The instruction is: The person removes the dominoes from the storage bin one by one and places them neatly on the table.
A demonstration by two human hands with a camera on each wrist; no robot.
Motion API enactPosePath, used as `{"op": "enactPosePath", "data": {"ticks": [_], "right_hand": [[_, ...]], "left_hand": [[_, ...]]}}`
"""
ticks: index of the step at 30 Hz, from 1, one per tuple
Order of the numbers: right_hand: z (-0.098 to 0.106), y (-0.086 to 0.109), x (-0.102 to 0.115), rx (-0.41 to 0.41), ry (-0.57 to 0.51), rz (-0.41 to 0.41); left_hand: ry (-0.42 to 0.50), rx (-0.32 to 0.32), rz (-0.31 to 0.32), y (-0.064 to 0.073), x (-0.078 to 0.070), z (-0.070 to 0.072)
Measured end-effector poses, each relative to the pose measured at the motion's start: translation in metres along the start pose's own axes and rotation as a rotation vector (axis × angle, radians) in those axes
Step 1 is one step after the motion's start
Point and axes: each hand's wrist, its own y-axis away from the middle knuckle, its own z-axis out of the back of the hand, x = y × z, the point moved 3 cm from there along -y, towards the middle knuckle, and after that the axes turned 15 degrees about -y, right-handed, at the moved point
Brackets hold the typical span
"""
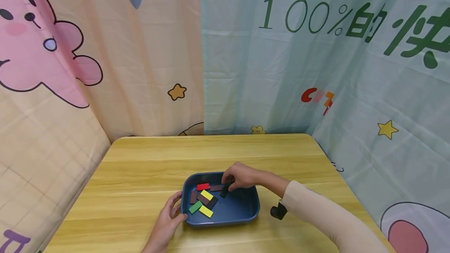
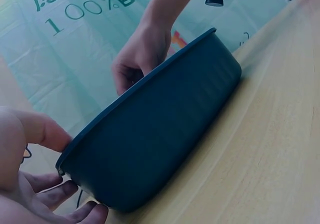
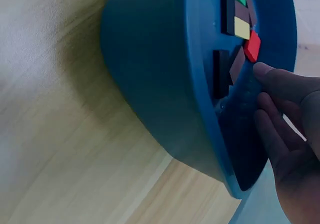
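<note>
A dark blue plastic bin [image 1: 242,212] stands on the table with several small rectangular blocks on its floor. My left hand [image 1: 166,220] holds the bin's left side, thumb near the front corner; in the left wrist view its fingers [image 2: 57,194] lie against the rim and outer wall. Over the bin's far side reaches my right hand [image 1: 242,177]. Below its fingertips lies a black block [image 3: 220,74], beside a brown block [image 3: 237,66] and a red block [image 3: 252,46]. Thumb and fingers are apart in the right wrist view, with nothing visible between them.
Yellow blocks [image 1: 206,211], a green block [image 1: 195,207], another black block [image 1: 212,203] and more brown ones lie in the bin's left half. Wooden tabletop [image 1: 147,159] surrounds the bin. Printed curtains [image 1: 239,69] hang behind and beside the table.
</note>
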Motion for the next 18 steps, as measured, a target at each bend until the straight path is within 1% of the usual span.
{"op": "enactPosePath", "data": {"ticks": [5, 10, 13, 18], "right_hand": [[-0.009, -0.013, 0.005, 0.080, 0.119, 0.026], [-0.018, -0.022, 0.005, 0.141, 0.235, 0.062], [-0.022, -0.025, 0.004, 0.173, 0.276, 0.080], [-0.026, -0.027, 0.003, 0.213, 0.332, 0.078]], "left_hand": [[0.005, 0.000, 0.010, 0.001, -0.001, 0.001], [0.011, 0.005, 0.024, 0.001, -0.001, 0.001], [0.020, 0.011, 0.026, 0.001, 0.000, 0.001], [0.025, 0.016, 0.036, 0.002, -0.001, 0.001]]}}
